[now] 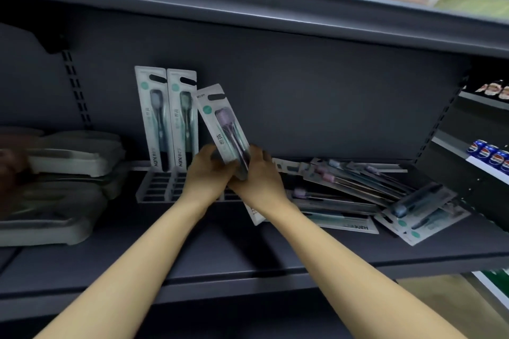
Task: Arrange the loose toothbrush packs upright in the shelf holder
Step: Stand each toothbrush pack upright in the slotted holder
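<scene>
Fingers (212, 158) of the left hand (205, 177) are curled around the lower left edge of a toothbrush pack with a pink-headed brush (223, 125), and those of the right hand (259, 173) are wrapped around its lower right edge — the pack is gripped from both sides at its bottom end. It is held tilted, its top leaning to the left, just above the white slotted holder (154, 188) that is set on the grey shelf (248, 250). Whether its lower edge has entered a slot cannot be told, since that edge is hidden by the hands.

Two packs are already seated upright at the back left of the holder: a pack with a pale-headed brush (153, 115) and, just beside it on the right, a pack with a dark green brush (183, 118). The top of the tilted pack is seen close to the second of these.

To the right of the hands, a loose heap of toothbrush packs (355, 190) is spread flat on the shelf, overlapped at various angles and fanned out toward the right upright. On the left of the shelf, pale moulded trays (71, 157) are stacked — well apart from the holder's contents. Blue cans (489, 155) are lined up on a neighbouring shelf at the far right.
</scene>
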The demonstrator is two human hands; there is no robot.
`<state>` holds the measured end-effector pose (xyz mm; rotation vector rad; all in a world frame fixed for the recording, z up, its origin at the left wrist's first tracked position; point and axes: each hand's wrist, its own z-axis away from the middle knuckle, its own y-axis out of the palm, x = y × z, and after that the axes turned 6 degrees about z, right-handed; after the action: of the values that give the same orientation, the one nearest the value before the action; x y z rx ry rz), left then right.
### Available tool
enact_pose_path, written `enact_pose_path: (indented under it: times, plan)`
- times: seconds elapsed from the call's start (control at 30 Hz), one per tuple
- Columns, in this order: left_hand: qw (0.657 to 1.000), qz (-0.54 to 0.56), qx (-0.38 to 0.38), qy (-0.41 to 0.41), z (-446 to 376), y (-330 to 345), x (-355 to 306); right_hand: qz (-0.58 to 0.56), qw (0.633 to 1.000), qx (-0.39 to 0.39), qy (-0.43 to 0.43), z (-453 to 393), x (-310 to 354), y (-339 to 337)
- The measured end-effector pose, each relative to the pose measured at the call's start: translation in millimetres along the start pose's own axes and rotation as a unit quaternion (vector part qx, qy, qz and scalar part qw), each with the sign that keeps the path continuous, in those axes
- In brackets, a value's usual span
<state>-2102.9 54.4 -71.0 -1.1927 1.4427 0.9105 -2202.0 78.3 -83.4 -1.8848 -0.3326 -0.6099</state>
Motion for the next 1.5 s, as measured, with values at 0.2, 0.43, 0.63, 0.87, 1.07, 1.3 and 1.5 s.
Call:
enact_pose_path:
  times: [0.2,0.43,0.63,0.87,1.07,1.3,1.5]
  plan:
    - [1.0,-0.012,-0.027,-0.004,-8.1,-23.9,8.1,-0.055,0.997,0.021,-0.041,1.7,11.7,13.6]
    - [0.999,-0.01,-0.041,0.008,-21.4,-42.9,8.1,-0.202,0.975,0.089,0.012,-0.3,8.2,13.2]
    - [0.999,-0.012,-0.034,0.023,-28.8,-45.3,5.8,-0.244,0.966,0.083,0.011,0.4,2.9,17.3]
    - [0.999,0.034,-0.006,0.009,-25.5,-38.6,13.4,-0.265,0.962,0.069,0.025,-6.2,1.0,24.6]
    - [0.999,0.027,0.022,-0.034,-26.1,-36.0,17.6,-0.301,0.953,0.003,0.044,-26.8,3.2,30.7]
    - [0.993,0.094,0.023,-0.072,-45.9,-32.2,5.9,-0.246,0.967,-0.048,0.044,-59.2,12.5,41.1]
    - [0.991,0.086,-0.002,-0.102,-66.8,-35.9,17.4,-0.186,0.978,-0.092,0.033,-75.8,12.5,55.0]
